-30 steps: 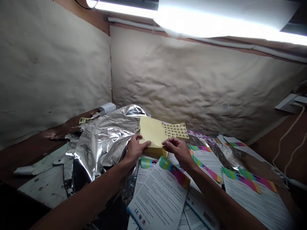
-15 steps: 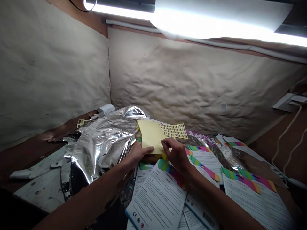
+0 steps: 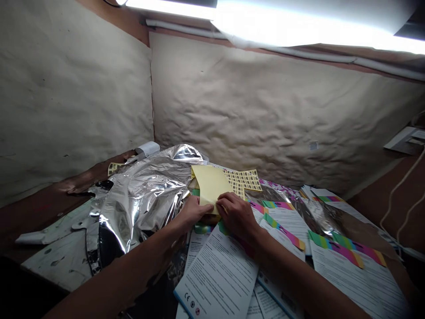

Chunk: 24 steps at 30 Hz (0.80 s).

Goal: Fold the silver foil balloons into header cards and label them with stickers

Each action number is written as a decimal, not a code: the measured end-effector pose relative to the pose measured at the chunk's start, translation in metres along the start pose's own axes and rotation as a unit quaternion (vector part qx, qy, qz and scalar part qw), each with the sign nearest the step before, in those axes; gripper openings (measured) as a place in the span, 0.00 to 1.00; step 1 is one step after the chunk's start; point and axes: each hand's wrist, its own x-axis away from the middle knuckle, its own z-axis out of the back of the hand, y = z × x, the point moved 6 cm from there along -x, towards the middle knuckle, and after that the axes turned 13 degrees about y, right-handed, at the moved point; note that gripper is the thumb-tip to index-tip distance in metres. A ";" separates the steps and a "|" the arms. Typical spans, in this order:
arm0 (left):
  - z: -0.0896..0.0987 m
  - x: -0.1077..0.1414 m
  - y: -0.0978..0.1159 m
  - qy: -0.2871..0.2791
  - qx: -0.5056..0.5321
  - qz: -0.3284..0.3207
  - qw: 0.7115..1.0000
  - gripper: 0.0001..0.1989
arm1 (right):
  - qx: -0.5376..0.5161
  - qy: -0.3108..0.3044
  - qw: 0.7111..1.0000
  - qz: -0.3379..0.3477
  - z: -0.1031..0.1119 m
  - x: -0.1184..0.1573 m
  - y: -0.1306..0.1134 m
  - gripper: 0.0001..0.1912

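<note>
While pinched in both hands, yellow sheet (image 3: 211, 179): held around the middle of the worktop (image 3: 71, 184), bowed at its near end and reaching with the other toward the worktop's far edge

Left hand (image 3: 191, 212): clamped on the sheet's near-left corner, with thumb on top and fingers hidden below

Right hand (image 3: 236, 213): clamped on the sheet's near end, with fingertips just beside the left thumb; touching it or not, cannot tell

Change: a second ago lay flat, with the right hand at its near-right corner; now curves upward, with the right hand drawn in toward the left

Meaning: seems to keep both hands busy at one bent end, with neither free for anything else

Left edge: crowded by silver foil (image 3: 142, 190), just beside the left hand

Far edge: lined with printed sheets (image 3: 245, 178), partly behind the yellow one

Near edge: overlaid by white cards (image 3: 215, 272), just under the right forearm

Room: probably easiest upward, toward the back wall (image 3: 259, 115)
</note>
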 end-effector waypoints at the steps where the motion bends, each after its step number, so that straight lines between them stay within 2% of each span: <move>1: 0.001 -0.001 0.000 0.004 -0.009 -0.006 1.000 0.09 | -0.003 -0.012 1.000 0.007 -0.001 0.001 -0.002 0.10; 4: 0.002 -0.002 0.001 0.009 -0.030 -0.019 0.999 0.08 | 0.001 -0.034 0.999 0.021 -0.003 0.001 -0.002 0.11; 6: 0.002 -0.002 0.001 0.009 -0.037 -0.024 0.999 0.07 | -0.022 -0.042 0.999 0.003 -0.002 0.000 0.004 0.10; 8: 0.002 -0.002 0.000 0.006 -0.041 -0.026 0.999 0.07 | -0.084 -0.030 0.994 -0.066 0.003 -0.004 0.018 0.08; 11: 0.002 -0.003 -0.002 0.001 -0.042 -0.027 0.999 0.07 | -0.180 0.001 0.964 -0.197 0.011 -0.008 0.042 0.06; 13: 0.002 -0.003 -0.003 0.000 -0.041 -0.028 0.999 0.07 | -0.198 0.016 0.951 -0.238 0.014 -0.009 0.050 0.07; 17: 0.001 -0.003 -0.003 0.000 -0.039 -0.032 0.999 0.08 | -0.194 0.056 0.952 -0.232 0.016 -0.006 0.043 0.07; 19: 0.001 -0.003 -0.002 0.001 -0.038 -0.034 0.999 0.08 | -0.225 0.058 0.939 -0.254 0.011 -0.003 0.039 0.08; 21: 0.002 -0.003 -0.001 0.003 -0.035 -0.036 0.999 0.09 | -0.296 0.039 0.892 -0.340 0.002 0.004 0.043 0.09; 24: 0.004 -0.003 0.003 0.013 -0.027 -0.056 0.998 0.17 | -0.401 0.011 0.775 -0.488 -0.008 0.018 0.055 0.13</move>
